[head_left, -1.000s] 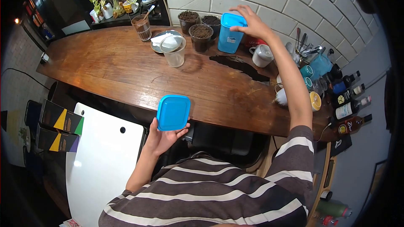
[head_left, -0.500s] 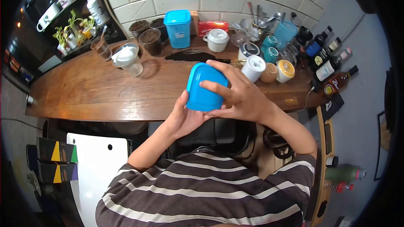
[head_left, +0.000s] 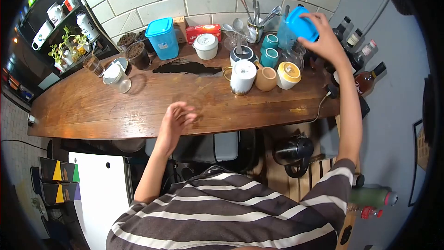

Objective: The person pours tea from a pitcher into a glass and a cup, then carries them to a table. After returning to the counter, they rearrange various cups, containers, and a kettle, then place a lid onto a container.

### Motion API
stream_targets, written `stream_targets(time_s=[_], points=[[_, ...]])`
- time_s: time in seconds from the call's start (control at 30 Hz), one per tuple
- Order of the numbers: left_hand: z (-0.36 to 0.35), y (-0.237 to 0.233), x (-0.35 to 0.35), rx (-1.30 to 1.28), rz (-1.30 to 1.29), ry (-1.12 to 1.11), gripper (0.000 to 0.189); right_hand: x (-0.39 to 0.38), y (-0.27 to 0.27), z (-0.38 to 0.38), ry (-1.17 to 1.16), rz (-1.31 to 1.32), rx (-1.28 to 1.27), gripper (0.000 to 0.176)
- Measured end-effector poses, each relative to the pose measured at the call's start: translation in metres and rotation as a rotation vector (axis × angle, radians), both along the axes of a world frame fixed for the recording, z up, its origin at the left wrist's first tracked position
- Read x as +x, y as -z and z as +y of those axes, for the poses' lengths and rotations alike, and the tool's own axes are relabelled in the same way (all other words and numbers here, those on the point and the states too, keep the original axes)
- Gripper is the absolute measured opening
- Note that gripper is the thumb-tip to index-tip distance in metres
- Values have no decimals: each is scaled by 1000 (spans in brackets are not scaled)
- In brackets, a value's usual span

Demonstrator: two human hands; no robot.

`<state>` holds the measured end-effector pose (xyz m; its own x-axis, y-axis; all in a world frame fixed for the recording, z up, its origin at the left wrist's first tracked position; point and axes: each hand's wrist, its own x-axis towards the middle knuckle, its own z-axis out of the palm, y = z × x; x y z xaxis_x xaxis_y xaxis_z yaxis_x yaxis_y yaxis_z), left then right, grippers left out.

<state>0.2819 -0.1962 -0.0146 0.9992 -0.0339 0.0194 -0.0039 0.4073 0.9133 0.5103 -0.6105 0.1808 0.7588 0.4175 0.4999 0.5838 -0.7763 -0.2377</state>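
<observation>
A blue square lid or tub [head_left: 301,24] is in my right hand [head_left: 326,41] at the back right of the counter, over a clear blue container [head_left: 283,34]. My thumb and fingers grip its right side. Teal cups [head_left: 269,57] and a clear glass vessel [head_left: 292,56] stand just below it. My left hand [head_left: 178,118] hovers over the front middle of the wooden counter [head_left: 152,106], fingers loosely curved and apart, holding nothing.
White mug [head_left: 243,76], tan cup [head_left: 266,78] and yellow-topped cup [head_left: 289,74] stand right of centre. Bottles [head_left: 365,81] line the right wall. A tall blue container [head_left: 163,39], white lidded pot [head_left: 206,46] and soil-filled cups [head_left: 138,55] stand along the back.
My right hand has carried the blue item from the middle to the back right. My left hand has let go of it and moved left. The view has shifted to the right.
</observation>
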Motion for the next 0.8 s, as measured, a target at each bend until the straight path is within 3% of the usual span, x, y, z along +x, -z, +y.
stream_targets(time_s=[0.1,0.27,0.47,0.57,0.8], points=[[13,22,-29,-56,106,-200,51,92,12,-44,47,111,-99,59],[8,24,-67,-105,149,-332,50,199,41,-63,-36,267,-145,55],[-7,16,-86,-98,129,-392,51,221,60,-63,-123,483,-114,64],[-10,14,-90,-84,132,-392,52,225,71,-67,-105,436,-79,65],[-17,12,-89,-117,88,-278,53,221,73,-81,-193,209,-142,50]])
